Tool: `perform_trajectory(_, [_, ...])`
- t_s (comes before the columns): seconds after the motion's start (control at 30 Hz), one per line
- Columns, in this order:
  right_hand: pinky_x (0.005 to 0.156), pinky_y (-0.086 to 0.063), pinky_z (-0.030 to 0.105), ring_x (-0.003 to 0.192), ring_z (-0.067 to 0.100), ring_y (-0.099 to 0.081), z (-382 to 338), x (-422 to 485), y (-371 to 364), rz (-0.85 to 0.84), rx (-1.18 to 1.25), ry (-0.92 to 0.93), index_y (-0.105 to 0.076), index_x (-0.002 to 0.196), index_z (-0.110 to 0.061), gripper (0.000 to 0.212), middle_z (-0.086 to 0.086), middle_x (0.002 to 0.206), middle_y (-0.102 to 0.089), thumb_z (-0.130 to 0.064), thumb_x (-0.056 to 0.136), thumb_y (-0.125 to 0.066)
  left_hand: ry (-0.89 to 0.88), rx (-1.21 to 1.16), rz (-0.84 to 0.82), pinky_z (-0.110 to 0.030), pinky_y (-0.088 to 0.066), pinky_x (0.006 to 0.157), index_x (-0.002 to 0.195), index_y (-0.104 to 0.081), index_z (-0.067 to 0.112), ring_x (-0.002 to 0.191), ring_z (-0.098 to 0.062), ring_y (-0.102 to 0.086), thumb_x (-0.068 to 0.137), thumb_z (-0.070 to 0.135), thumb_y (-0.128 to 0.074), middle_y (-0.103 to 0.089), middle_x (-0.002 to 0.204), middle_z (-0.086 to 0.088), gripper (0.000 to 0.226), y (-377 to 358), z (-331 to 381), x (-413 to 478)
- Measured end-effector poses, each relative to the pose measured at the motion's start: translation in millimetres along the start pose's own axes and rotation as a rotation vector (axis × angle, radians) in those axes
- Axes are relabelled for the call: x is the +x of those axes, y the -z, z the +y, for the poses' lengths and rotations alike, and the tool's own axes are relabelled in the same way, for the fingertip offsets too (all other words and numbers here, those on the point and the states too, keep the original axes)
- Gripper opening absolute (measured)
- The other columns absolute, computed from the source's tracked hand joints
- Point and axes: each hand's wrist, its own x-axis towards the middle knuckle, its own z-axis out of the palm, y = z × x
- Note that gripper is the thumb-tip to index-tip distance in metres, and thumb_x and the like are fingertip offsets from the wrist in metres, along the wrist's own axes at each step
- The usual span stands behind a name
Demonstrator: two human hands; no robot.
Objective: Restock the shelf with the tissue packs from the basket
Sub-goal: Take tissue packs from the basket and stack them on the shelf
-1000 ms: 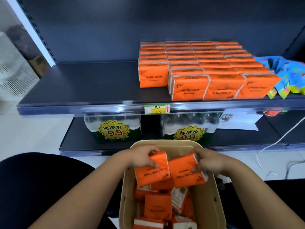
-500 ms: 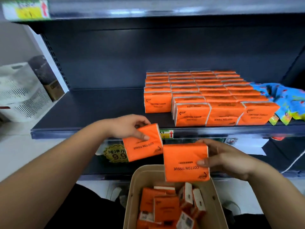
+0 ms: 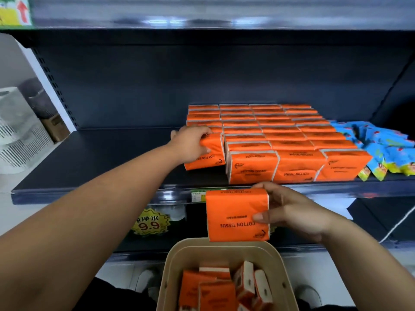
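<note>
Left hand (image 3: 190, 144) gripping a tissue pack (image 3: 207, 157) on the shelf (image 3: 89, 158), beside the stocked rows (image 3: 280, 135); right hand (image 3: 292, 212) gripping a second pack (image 3: 233, 212) above the basket (image 3: 174, 265). Blue packets (image 3: 381, 149) flank the rows' right.

The basket (image 3: 171, 265) runs off the bottom edge; just above it the shelf label (image 3: 198, 195) hides half behind the held pack (image 3: 237, 215) — its print unreadable; far up-left, a yellow tag (image 3: 13, 11) is cropped.

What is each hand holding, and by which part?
The left hand grips one tissue pack by its upper left end; the right hand holds a second tissue pack by its right edge.
</note>
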Motion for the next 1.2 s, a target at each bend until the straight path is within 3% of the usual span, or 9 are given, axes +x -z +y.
perform_trajectory(0.2, [0.093,-0.053,0.049,0.106,0.032,-0.065,5.1,1.8,9.5,0.014,0.016,0.009,-0.059,0.114,-0.018,0.053,0.014,0.109,-0.066,-0.008,0.065,-0.075,-0.024,0.046,0.054,-0.041,-0.024,0.107,0.131,-0.055,0.036,0.126,-0.025,-0.029,0.083,0.038,-0.073,-0.038,0.133,-0.001,0.052,-18.7,-3.8,2.2])
perform_trajectory(0.33, [0.079,-0.056,0.035,0.100,0.026,-0.066,5.0,5.7,9.0,0.015,0.015,0.035,-0.059,0.112,-0.019,0.052,0.013,0.106,-0.066,-0.008,0.064,-0.074,-0.035,0.007,0.078,-0.039,-0.024,0.107,0.127,-0.058,0.035,0.127,-0.024,-0.028,0.080,0.035,-0.077,-0.037,0.132,-0.001,0.051,-25.5,-1.6,5.5])
perform_trajectory(0.43, [0.081,-0.055,0.037,0.103,0.026,-0.065,4.4,13.7,3.4,-0.018,0.025,0.055,-0.061,0.110,-0.025,0.051,0.010,0.108,-0.066,-0.011,0.064,-0.077,-0.027,-0.148,0.086,-0.035,-0.024,0.109,0.116,-0.062,0.033,0.127,-0.023,-0.028,0.075,0.020,-0.081,-0.033,0.130,-0.001,0.047,-25.8,1.7,7.6])
perform_trajectory(0.57, [0.079,-0.054,0.035,0.101,0.023,-0.065,-2.3,24.6,-7.3,-0.052,-0.009,0.075,-0.059,0.110,-0.025,0.049,0.005,0.104,-0.067,-0.012,0.067,-0.077,0.058,-0.418,0.082,-0.023,-0.022,0.108,0.111,-0.057,0.029,0.132,-0.024,-0.025,0.074,-0.011,-0.057,-0.025,0.125,0.000,0.054,-9.9,-1.7,4.5])
perform_trajectory(0.67, [0.080,-0.056,0.037,0.104,0.025,-0.065,-10.0,34.6,-10.6,-0.054,-0.053,0.101,-0.058,0.112,-0.024,0.045,0.005,0.107,-0.067,-0.005,0.075,-0.076,0.080,-0.404,0.094,-0.025,-0.020,0.112,0.117,-0.055,0.027,0.131,-0.022,-0.024,0.075,-0.014,-0.053,-0.026,0.129,-0.004,0.058,9.2,-9.2,-6.8])
perform_trajectory(0.83, [0.091,-0.054,0.051,0.111,0.029,-0.059,-29.7,63.3,-32.8,0.087,-0.135,0.256,-0.052,0.111,-0.034,0.047,0.009,0.116,-0.059,0.000,0.084,-0.070,0.059,-0.878,-0.042,-0.035,-0.043,0.098,0.106,-0.058,0.018,0.107,-0.014,-0.056,0.094,0.013,-0.058,-0.059,0.114,-0.004,0.013,28.7,-27.1,-56.5])
perform_trajectory(0.9, [0.091,-0.054,0.051,0.109,0.027,-0.060,-38.8,74.9,-44.4,0.136,-0.227,0.334,-0.049,0.114,-0.035,0.047,0.008,0.119,-0.057,-0.004,0.086,-0.069,0.117,-0.984,-0.131,-0.034,-0.051,0.092,0.118,-0.057,0.014,0.103,-0.013,-0.063,0.089,0.034,-0.063,-0.064,0.114,-0.001,0.035,23.3,-40.2,-78.1])
perform_trajectory(1.0, [0.098,-0.048,0.044,0.112,0.025,-0.056,-49.9,89.6,-55.7,0.237,-0.500,0.415,-0.045,0.127,-0.027,0.050,0.008,0.124,-0.054,-0.011,0.087,-0.070,0.120,-0.896,-0.086,-0.033,-0.053,0.090,0.128,-0.052,0.020,0.109,-0.011,-0.064,0.077,0.036,-0.080,-0.064,0.121,0.004,0.060,1.8,-57.0,-97.6])
perform_trajectory(1.2, [0.107,-0.030,0.041,0.128,0.023,-0.034,-59.6,105.4,-57.2,0.455,-1.381,0.440,-0.045,0.135,-0.022,0.054,0.000,0.133,-0.050,-0.035,0.087,-0.066,0.198,-0.830,0.168,-0.020,-0.050,0.085,0.124,-0.048,0.018,0.103,-0.008,-0.062,0.085,0.005,-0.072,-0.062,0.114,0.006,0.047,-29.2,-55.6,-94.0])
